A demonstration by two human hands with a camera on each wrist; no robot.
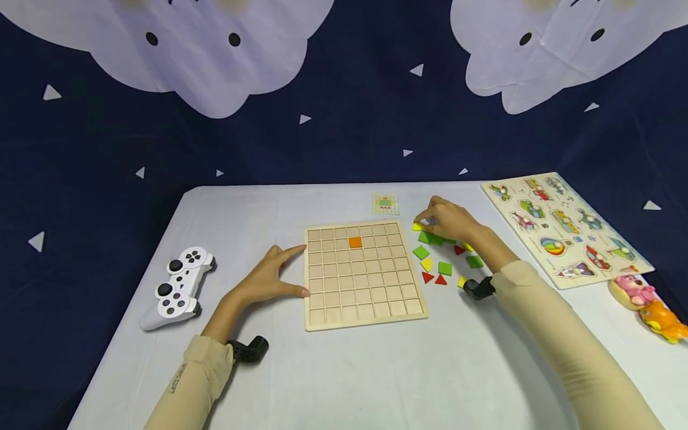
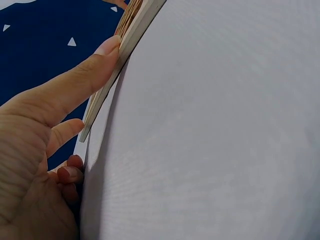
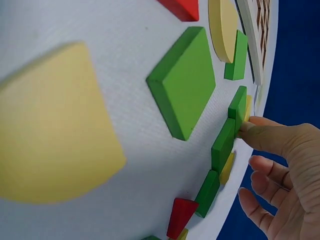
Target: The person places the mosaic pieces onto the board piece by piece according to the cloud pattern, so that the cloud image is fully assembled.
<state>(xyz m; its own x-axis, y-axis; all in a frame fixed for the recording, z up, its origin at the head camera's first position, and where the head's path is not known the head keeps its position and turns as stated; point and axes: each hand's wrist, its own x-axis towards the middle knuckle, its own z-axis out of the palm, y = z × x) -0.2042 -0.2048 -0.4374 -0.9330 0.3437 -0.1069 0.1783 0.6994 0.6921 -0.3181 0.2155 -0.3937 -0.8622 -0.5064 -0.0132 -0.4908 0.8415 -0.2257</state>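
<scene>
A wooden grid board [image 1: 349, 283] lies mid-table, an orange square tile [image 1: 355, 242] in one of its upper cells. At its left edge, my left hand [image 1: 271, 278] has thumb and index finger spread apart, their tips touching the rim. The left wrist view shows the thumb against the board's side [image 2: 125, 52]. Right of the board's top corner, my right hand [image 1: 448, 220] pinches a yellow piece [image 1: 417, 227] between thumb and index finger; in the right wrist view the fingertips partly hide it. Green tiles [image 3: 187, 82], red triangles [image 1: 441, 279] and other yellow pieces [image 3: 55, 125] lie scattered nearby.
A small pattern card [image 1: 385, 204] lies behind the board. A white game controller [image 1: 180, 283] is at the left. On the right lie a picture puzzle board [image 1: 567, 230], a pink toy [image 1: 634, 291] and an orange toy [image 1: 665, 321]. A dark patterned curtain [image 1: 349, 143] hangs behind.
</scene>
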